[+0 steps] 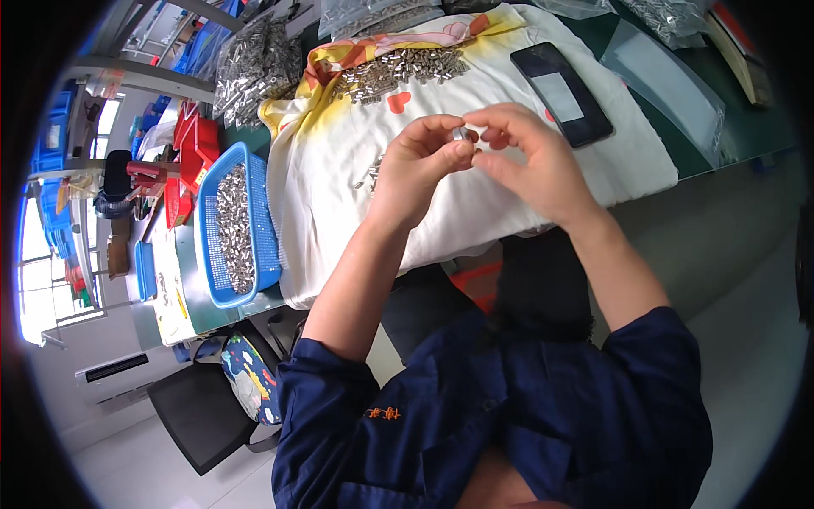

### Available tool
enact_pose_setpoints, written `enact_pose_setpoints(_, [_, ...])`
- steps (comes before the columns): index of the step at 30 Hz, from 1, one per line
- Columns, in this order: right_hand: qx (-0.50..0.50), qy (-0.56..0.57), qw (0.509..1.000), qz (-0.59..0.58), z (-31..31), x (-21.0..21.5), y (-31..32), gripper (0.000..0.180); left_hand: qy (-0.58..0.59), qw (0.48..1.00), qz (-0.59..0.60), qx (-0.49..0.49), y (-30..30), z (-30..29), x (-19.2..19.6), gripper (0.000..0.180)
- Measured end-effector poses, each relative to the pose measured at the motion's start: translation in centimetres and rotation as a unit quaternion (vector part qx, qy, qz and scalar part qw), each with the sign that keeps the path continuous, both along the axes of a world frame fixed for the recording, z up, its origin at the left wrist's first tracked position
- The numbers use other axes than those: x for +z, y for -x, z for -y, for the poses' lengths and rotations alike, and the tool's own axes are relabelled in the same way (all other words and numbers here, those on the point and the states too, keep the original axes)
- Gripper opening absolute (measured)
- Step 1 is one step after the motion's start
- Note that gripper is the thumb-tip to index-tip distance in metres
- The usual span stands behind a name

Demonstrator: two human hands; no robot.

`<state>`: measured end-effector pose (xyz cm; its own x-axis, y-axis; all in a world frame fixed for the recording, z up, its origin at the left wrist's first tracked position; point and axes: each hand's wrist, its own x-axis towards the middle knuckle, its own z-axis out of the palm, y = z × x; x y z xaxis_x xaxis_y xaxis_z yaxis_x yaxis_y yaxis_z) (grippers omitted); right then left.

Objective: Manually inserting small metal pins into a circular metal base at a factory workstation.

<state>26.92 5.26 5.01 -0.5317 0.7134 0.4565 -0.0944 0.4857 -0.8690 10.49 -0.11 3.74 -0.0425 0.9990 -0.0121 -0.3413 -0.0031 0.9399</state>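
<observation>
Between the thumb and fingers of my left hand (pixel 420 157) is a small silvery metal piece (pixel 460 133), round and short; its exact form is partly covered. Close beside it, my right hand (pixel 530 153) is curved with thumb and fingers apart, the fingertips near the piece. Both hands are above a white cloth (pixel 331 220) with yellow and orange print. A heap of small silvery metal cylinders (pixel 398 72) lies on the cloth beyond my hands. A few more metal pieces (pixel 370 176) lie just left of my left wrist.
A blue plastic basket (pixel 272 246) of metal pieces stands to the left. A black phone (pixel 585 127) lies at the cloth's right. Bags of metal parts (pixel 254 72) sit behind, with clear plastic sheeting (pixel 670 85) at far right. Red bins (pixel 197 144) and a black chair (pixel 199 416) are leftward.
</observation>
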Motion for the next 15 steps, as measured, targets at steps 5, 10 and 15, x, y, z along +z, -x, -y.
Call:
enact_pose_setpoints(5, [-0.064, 0.019, 0.998, 0.019, 1.4, -1.4, -0.2, 0.027, 0.065, 0.996, -0.054, 0.008, -2.1, -0.6, -0.1, 0.023])
enact_pose_setpoints(10, [-0.051, 0.214, 0.975, -0.040, 0.5, -3.4, -0.7, 0.022, 0.103, 0.992, -0.069, -0.007, -2.4, -0.8, 0.0, 0.030])
enact_pose_setpoints(15, [0.008, 0.329, 0.937, -0.118, 0.5, -3.5, -1.1, 0.022, 0.130, 0.990, -0.042, -0.018, -2.1, -0.6, 0.2, 0.029])
